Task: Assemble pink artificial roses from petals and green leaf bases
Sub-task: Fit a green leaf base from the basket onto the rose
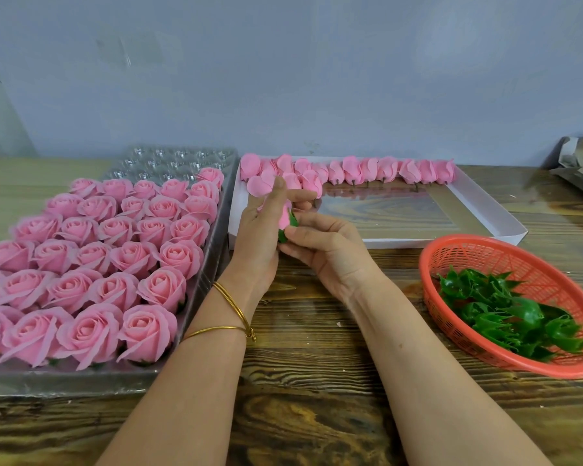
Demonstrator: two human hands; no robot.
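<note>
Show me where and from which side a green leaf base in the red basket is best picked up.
Pinch the rounded cup of the topmost leaf base, coming from straight above with the right hand, the nearer of the hands. The basket wall rings the pile and blocks a sideways approach. The thin pointed tips would likely bend, while the cup lies exposed.

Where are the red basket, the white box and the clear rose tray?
red basket (485, 253), head view, bare mesh of the far inner wall.
white box (418, 243), head view, front wall.
clear tray (175, 159), head view, empty cells at the far end.
</note>
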